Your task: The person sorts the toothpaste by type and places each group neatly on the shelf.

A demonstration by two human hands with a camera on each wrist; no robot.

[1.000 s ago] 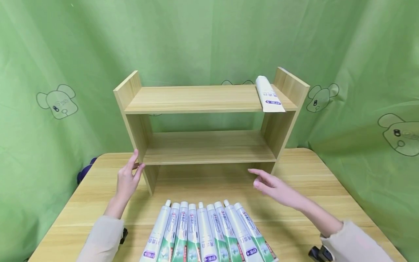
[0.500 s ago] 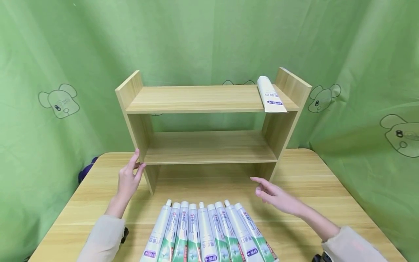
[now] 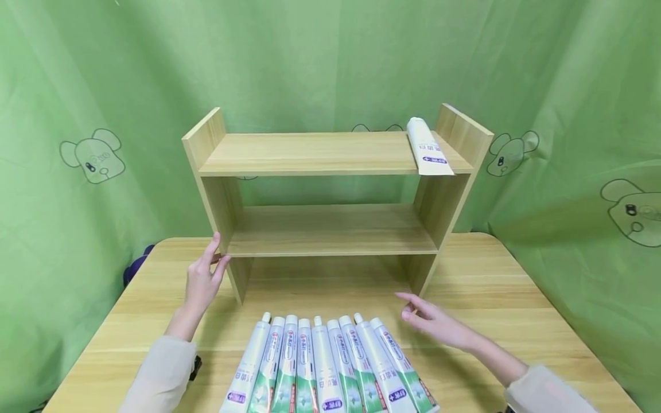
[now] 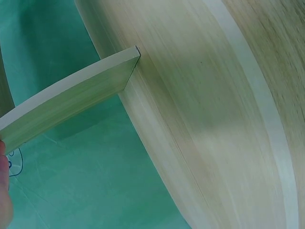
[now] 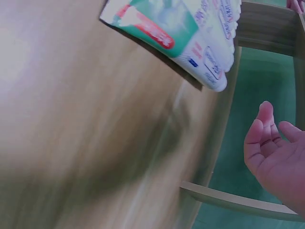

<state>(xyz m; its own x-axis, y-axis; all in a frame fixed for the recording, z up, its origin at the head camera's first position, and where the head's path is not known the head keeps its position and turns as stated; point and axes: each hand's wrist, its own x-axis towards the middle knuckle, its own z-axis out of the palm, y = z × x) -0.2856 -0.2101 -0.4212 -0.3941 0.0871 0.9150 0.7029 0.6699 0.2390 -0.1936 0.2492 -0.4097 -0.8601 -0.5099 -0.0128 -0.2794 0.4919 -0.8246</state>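
Well beyond the left grip and to its left, a dark blue object (image 3: 136,267) shows past the edge of the desk (image 3: 124,321); the left grip (image 3: 200,282) is narrow, thumb and fingers pinching the wooden shelf unit (image 3: 310,155) by the front of its left side panel, about level with the middle board; the unit stands to the right of that grip and reaches above it; nearer the person, between the two grips, nine toothpaste tubes (image 3: 321,373) lie side by side in a slight fan, caps pointing away; three are white with a purple label, six have green lower parts; above and beyond the right grip, a single tube (image 3: 427,148) lies on the top board near the right side panel, cap to the back, flat end at the front edge; the right grip (image 3: 434,324) holds nothing and hovers over the desk, fingers relaxed, forefinger stretched forward; beyond both grips hangs a green curtain (image 3: 289,57) with outlined animal heads.
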